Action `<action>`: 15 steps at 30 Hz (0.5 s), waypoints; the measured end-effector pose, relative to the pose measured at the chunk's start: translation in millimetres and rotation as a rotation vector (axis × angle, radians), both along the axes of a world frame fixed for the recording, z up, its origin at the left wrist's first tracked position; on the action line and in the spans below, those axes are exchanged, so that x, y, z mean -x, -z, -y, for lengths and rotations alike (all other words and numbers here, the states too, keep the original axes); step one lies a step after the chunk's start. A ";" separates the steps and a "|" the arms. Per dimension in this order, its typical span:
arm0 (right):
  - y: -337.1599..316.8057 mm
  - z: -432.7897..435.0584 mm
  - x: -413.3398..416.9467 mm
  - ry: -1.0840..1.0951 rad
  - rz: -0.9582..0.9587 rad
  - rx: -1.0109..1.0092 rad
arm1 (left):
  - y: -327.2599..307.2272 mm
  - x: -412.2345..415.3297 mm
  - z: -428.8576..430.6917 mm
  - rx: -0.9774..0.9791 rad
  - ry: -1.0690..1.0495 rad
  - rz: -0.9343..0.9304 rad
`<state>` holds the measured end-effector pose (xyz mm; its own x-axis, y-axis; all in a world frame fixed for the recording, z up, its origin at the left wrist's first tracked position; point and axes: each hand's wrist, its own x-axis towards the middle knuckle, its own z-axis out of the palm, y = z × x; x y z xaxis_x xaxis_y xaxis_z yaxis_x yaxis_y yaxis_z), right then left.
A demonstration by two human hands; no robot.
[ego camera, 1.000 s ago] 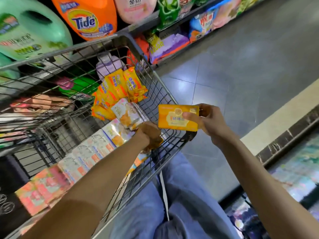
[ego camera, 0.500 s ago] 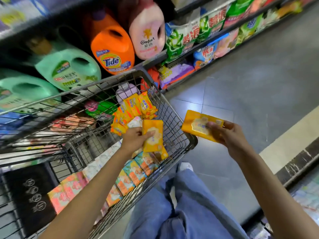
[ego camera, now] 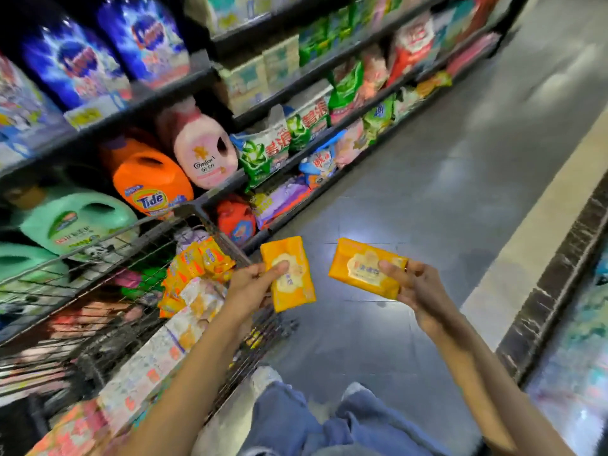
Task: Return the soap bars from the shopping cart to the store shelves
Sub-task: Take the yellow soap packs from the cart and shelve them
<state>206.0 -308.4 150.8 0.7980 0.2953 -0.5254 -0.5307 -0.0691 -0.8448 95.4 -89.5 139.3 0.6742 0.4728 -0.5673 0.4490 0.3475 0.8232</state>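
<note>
My left hand [ego camera: 251,287] grips a yellow soap bar [ego camera: 291,284] just past the right rim of the wire shopping cart [ego camera: 98,258], thumb across its front. My right hand [ego camera: 418,284] holds a second yellow soap bar [ego camera: 355,274] out over the aisle floor, level with the first. Inside the cart lie several more wrapped soap bars: an orange-yellow pile [ego camera: 197,264] at the far end and a row of pale and pink packs [ego camera: 144,366] along the near side.
Store shelves [ego camera: 296,83] run along the left, carrying detergent jugs [ego camera: 151,182], a pink softener bottle [ego camera: 204,153] and powder bags [ego camera: 269,149]. The grey tiled aisle floor [ego camera: 444,179] stretches ahead. A low dark display edge [ego camera: 552,291] borders the right. My jeans and shoes show below.
My left hand has lifted a yellow soap bar out of the cart and moved it rightwards past the rim. The view has tilted up toward the shelves. My right hand keeps its bar.
</note>
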 end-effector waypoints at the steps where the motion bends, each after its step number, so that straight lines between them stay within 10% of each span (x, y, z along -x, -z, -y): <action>1: -0.9 20.5 -1.2 0.031 -0.002 0.001 | -0.7 -7.6 16.8 0.026 0.020 0.007; 15: 11.2 125.8 -71.7 0.151 -0.049 0.027 | 4.0 -99.8 122.2 0.112 0.114 -0.035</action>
